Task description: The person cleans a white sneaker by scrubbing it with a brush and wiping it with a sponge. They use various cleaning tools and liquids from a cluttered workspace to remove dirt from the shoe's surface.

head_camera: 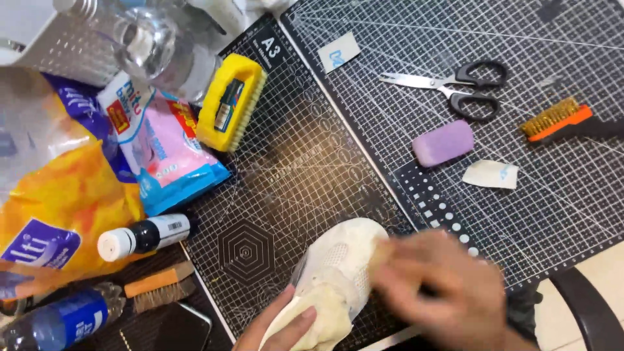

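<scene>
A white mesh sneaker (341, 257) lies on a black cutting mat (286, 175) near the bottom edge. My left hand (279, 325) grips the shoe's rear end from below, its fingers curled on a cream cloth-like part (322, 312). My right hand (442, 286) is blurred by motion and lies over the right side of the sneaker, touching it. What the right hand holds, if anything, is hidden by the blur.
On the mats lie scissors (455, 88), a purple block (443, 143), an orange wire brush (559, 120), a yellow scrub brush (231, 101) and two paper scraps (491, 174). At the left are a pink wipes pack (172, 153), an orange bag (62, 214), bottles (143, 237), a wooden brush (159, 286).
</scene>
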